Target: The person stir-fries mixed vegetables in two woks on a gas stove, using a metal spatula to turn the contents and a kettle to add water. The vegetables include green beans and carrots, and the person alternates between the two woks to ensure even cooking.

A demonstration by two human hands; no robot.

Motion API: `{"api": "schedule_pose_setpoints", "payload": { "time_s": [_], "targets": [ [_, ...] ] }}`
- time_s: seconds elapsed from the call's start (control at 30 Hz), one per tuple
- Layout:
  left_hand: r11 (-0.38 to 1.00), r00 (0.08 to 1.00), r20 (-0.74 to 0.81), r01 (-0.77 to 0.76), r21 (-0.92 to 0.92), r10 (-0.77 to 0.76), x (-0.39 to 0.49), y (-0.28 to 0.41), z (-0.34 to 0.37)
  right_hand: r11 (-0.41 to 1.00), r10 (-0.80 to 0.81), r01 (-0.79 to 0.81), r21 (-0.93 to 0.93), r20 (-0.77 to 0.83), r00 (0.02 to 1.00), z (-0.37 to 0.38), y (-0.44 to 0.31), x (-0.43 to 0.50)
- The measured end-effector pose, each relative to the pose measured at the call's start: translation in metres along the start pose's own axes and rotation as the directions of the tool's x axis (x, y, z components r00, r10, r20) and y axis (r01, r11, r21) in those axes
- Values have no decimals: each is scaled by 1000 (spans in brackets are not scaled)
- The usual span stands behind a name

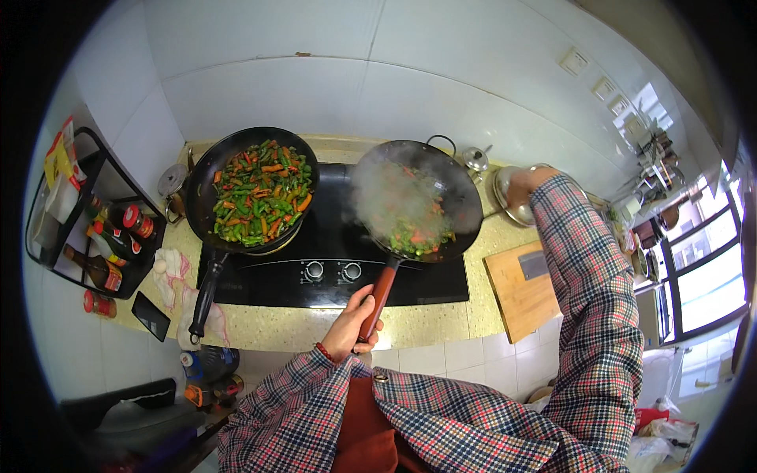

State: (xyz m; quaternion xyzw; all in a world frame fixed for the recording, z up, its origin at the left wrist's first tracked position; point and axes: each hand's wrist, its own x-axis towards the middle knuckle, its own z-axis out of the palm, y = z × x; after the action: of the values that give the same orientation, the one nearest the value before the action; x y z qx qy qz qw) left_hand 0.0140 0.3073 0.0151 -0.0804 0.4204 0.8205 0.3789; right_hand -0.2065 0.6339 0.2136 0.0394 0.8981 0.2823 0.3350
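Observation:
My left hand (353,324) is closed around the red-brown handle of a black wok (464,201) on the right side of the stove. Steam covers much of the chopped green and red peppers (423,233) inside it. My right hand (520,188), blurred, is over a round metal lid or bowl (507,177) right of the wok. A thin metal shaft (495,213) runs between this hand and the wok's rim; its far end is hidden. On the left, a second black pan (204,183) holds cut green, red and orange peppers (263,195).
A black glass stove (260,284) has two knobs. At right lies a wooden cutting board (514,295) with a cleaver blade (533,265). At left stand a black rack (127,290) with bottles and jars, a dark phone or tablet (151,316) and a cloth (204,313).

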Motion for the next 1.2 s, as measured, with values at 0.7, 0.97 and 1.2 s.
{"api": "schedule_pose_setpoints", "payload": {
  "time_s": [0.7, 0.97, 1.2],
  "targets": [
    [999, 995, -101, 3, 54, 2, -3, 5, 13, 975, -143, 220, -22, -823, 550, 138, -80, -26],
    [1000, 999, -45, -20, -8, 20, -2, 4, 9, 989, -143, 120, -86, -769, 623, 129, -45, -100],
    [989, 997, 74, 17, -146, -6, 4, 1, -1, 918, -319, 386, 91, -410, 855, 131, -57, -95]
  ]
}}
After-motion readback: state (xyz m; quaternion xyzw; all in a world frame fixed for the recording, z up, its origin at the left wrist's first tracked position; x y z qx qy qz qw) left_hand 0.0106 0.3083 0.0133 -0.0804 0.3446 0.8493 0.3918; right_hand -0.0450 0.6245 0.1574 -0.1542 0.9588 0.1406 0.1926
